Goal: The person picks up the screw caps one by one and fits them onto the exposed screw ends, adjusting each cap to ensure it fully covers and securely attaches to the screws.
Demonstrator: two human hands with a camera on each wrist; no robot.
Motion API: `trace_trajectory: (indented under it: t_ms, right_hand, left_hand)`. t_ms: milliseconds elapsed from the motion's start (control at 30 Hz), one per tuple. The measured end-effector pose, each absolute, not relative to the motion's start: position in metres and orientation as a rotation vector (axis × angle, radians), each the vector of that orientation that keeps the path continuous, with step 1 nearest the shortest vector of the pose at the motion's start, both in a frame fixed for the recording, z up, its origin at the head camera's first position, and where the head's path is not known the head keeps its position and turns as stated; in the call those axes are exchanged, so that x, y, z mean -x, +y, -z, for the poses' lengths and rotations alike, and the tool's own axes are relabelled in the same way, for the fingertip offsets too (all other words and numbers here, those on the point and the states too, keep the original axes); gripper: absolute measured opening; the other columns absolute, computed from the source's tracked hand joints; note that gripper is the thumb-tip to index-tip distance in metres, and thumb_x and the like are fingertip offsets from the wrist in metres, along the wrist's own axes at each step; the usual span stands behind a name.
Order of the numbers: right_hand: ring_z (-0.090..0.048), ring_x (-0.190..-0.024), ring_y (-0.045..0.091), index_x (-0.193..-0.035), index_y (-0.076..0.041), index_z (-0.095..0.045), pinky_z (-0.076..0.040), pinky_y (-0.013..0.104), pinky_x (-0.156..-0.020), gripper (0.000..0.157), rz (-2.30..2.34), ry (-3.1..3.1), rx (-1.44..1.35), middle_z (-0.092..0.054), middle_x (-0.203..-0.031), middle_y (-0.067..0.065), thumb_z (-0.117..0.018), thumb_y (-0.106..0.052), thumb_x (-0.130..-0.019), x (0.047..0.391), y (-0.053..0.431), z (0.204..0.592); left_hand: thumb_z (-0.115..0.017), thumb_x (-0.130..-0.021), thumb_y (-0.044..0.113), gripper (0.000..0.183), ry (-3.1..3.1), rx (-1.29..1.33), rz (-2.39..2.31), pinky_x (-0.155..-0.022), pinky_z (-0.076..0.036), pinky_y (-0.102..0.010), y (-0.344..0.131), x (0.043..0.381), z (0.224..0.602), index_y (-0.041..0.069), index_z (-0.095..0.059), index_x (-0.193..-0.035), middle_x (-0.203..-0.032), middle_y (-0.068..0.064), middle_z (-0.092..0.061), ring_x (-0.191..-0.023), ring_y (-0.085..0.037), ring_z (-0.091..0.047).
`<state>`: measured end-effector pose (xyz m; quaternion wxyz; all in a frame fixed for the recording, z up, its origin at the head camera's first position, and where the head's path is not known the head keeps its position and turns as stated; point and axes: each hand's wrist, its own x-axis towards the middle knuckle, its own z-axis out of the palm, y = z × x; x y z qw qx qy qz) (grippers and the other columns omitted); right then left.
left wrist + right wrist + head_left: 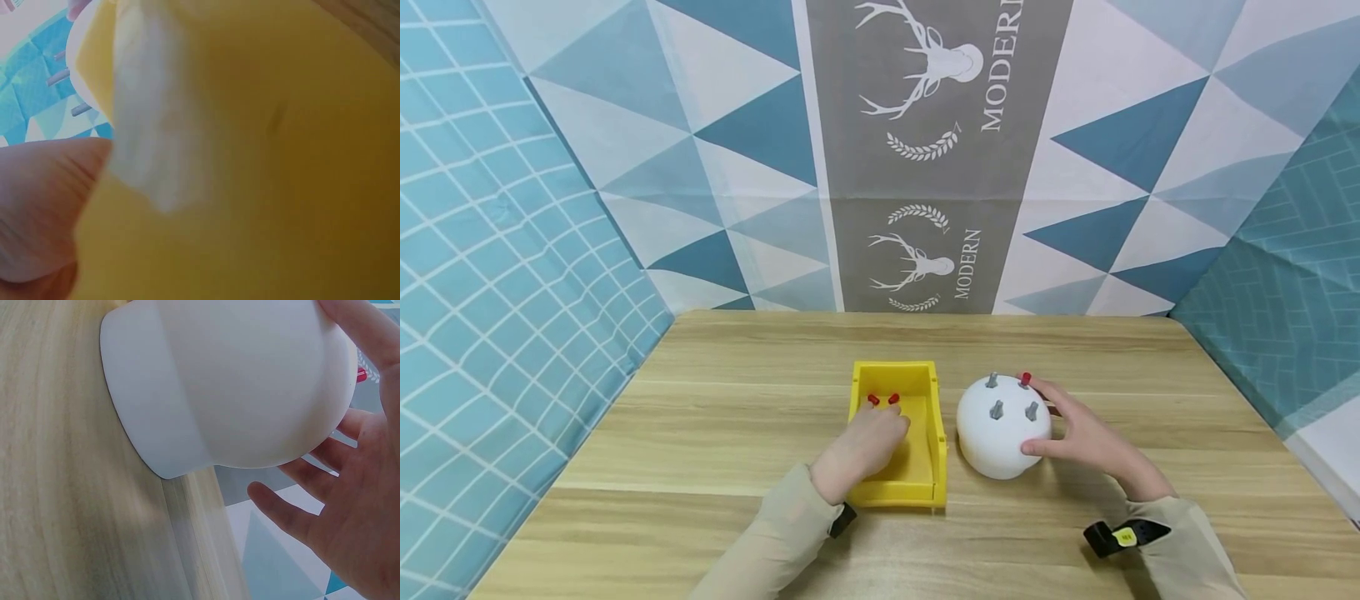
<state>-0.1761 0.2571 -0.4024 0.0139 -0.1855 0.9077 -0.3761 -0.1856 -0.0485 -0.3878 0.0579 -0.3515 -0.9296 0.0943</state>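
My left hand (pixel 867 440) reaches down into a yellow open-topped box (pixel 942 450), its fingertips close to two small red caps (pixel 893 398) at the far end. Whether it pinches a piece, I cannot tell. In the left wrist view, the yellow box wall (pixel 281 187) fills most of the picture. Right of the box stands a white dome-shaped body (pixel 992 450) with several grey pegs (pixel 996 410) on top. A red cap (pixel 1026 378) sits at its far right peg. My right hand (pixel 1086 435) holds the dome's right side between thumb and fingers, little finger (pixel 281 509) held away.
Box and dome stand side by side on a wooden table (pixel 715 433). Patterned cloth (pixel 917 175) hangs behind it, with blue sheets (pixel 497 250) at the sides. Each wrist wears a black strap (pixel 1150 532).
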Motion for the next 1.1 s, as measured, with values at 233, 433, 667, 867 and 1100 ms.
trace_trajectory:
  t_ms: [233, 433, 667, 867, 1100]
  right_hand:
    - [-0.041, -0.118, 0.045, -0.140, -0.004, -0.028, -0.036, 0.063, -0.089, 0.090, 1.173, 2.833, 0.580, -0.031, -0.140, 0.022, -0.076, -0.034, -0.070, 0.178, 0.257, 0.402]
    - [-0.041, -0.118, 0.045, -0.139, -0.003, -0.028, -0.037, 0.062, -0.089, 0.090, 1.164, 2.834, 0.589, -0.032, -0.140, 0.023, -0.076, -0.035, -0.070, 0.178, 0.257, 0.401]
    - [-0.041, -0.118, 0.045, -0.139, -0.003, -0.028, -0.037, 0.062, -0.089, 0.089, 1.162, 2.836, 0.589, -0.032, -0.139, 0.023, -0.076, -0.035, -0.070, 0.177, 0.256, 0.403]
    - [-0.041, -0.118, 0.044, -0.139, -0.004, -0.028, -0.037, 0.062, -0.089, 0.089, 1.167, 2.839, 0.590, -0.032, -0.139, 0.023, -0.076, -0.035, -0.070, 0.177, 0.256, 0.404]
    - [-0.042, -0.117, 0.045, -0.138, -0.003, -0.029, -0.037, 0.062, -0.089, 0.088, 1.168, 2.845, 0.594, -0.033, -0.139, 0.023, -0.076, -0.034, -0.070, 0.176, 0.256, 0.403]
  left_hand:
    - [-0.060, -0.082, 0.006, 0.007, -2.813, 1.049, -0.316, -0.061, -0.044, -0.030, -0.048, 0.184, 0.379, 0.010, -0.063, -0.085, -0.082, -0.004, -0.060, -0.066, -0.015, -0.055]
    - [-0.059, -0.082, 0.005, 0.010, -2.809, 1.041, -0.300, -0.061, -0.044, -0.029, -0.053, 0.185, 0.372, 0.011, -0.064, -0.090, -0.084, -0.003, -0.061, -0.073, -0.016, -0.058]
    - [-0.057, -0.083, 0.003, 0.015, -2.836, 1.005, -0.233, -0.060, -0.042, -0.028, -0.057, 0.189, 0.366, 0.009, -0.064, -0.095, -0.083, -0.003, -0.061, -0.070, -0.017, -0.057]
    - [-0.056, -0.081, -0.004, 0.015, -2.819, 1.005, -0.168, -0.062, -0.044, -0.030, -0.058, 0.189, 0.362, 0.006, -0.064, -0.089, -0.078, -0.005, -0.061, -0.068, -0.019, -0.057]
    - [-0.057, -0.077, -0.007, 0.018, -2.775, 1.025, -0.141, -0.064, -0.044, -0.030, -0.059, 0.188, 0.357, 0.005, -0.066, -0.087, -0.078, -0.005, -0.062, -0.070, -0.019, -0.057]
